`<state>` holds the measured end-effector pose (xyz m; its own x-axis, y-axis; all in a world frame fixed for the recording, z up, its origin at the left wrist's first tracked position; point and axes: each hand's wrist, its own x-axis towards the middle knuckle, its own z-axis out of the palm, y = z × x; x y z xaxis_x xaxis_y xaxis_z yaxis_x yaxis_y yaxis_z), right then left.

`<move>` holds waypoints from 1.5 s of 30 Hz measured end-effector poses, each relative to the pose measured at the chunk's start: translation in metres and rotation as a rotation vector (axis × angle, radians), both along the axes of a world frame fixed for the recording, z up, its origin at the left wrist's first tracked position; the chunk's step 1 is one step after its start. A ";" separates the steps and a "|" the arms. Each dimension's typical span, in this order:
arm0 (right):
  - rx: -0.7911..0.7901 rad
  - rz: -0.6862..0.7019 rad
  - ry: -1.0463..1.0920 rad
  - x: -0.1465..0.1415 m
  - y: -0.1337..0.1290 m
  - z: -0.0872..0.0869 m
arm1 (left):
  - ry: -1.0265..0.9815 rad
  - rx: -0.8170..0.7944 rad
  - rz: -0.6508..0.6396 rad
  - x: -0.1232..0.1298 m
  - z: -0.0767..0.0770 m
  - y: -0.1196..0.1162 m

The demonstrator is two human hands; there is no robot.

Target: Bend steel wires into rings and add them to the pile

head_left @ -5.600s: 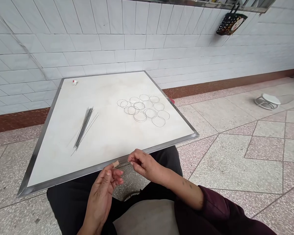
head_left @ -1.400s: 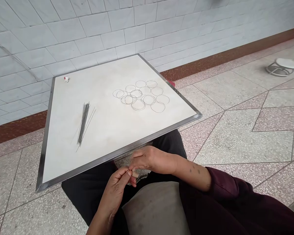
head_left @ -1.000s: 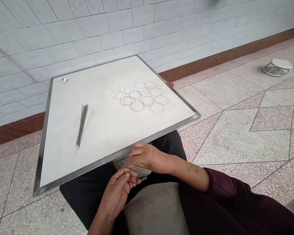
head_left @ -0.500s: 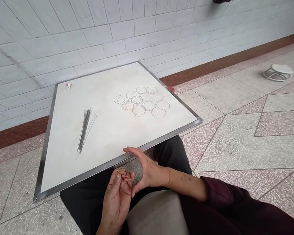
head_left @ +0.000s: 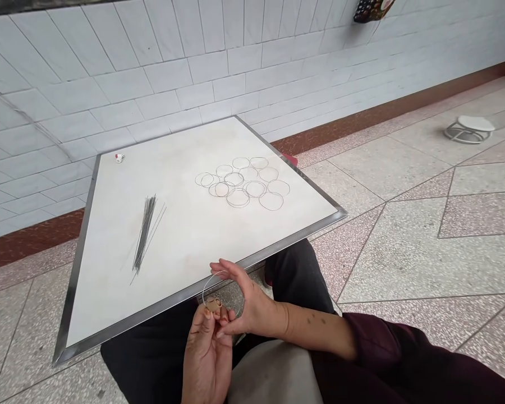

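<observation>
Just below the table's near edge, my left hand (head_left: 208,350) pinches a small flat tan piece (head_left: 212,305) together with a thin wire ring (head_left: 203,292). What the tan piece is made of I cannot tell. My right hand (head_left: 258,308) curves around the ring's right side, thumb and fingers spread wide. Its fingertips are close to the wire at the top; contact is unclear. On the white table (head_left: 180,235) lie several wire rings (head_left: 256,189), some overlapping, and to the left a bundle of straight wires (head_left: 144,233).
A small red-and-white object (head_left: 119,158) sits at the table's far left corner. The table has a metal rim (head_left: 160,307) and stands by a tiled wall (head_left: 160,106). A white stool (head_left: 473,124) is on the floor at right. A dark patterned item (head_left: 372,10) hangs above.
My right thumb has come in nearer to my left fingers. The wire ring shows more of its curve above the left hand. The view has tipped slightly upward.
</observation>
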<state>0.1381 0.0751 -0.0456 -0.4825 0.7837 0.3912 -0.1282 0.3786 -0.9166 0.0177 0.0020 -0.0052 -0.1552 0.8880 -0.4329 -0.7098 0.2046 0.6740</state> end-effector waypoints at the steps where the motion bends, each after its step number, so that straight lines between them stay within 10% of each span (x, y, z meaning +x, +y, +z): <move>1: 0.003 -0.001 0.002 0.000 0.000 0.001 | 0.008 0.007 -0.007 0.000 0.000 0.000; 45: 0.129 -0.070 -0.091 0.011 0.006 -0.011 | -0.164 -0.080 0.067 0.002 -0.005 0.004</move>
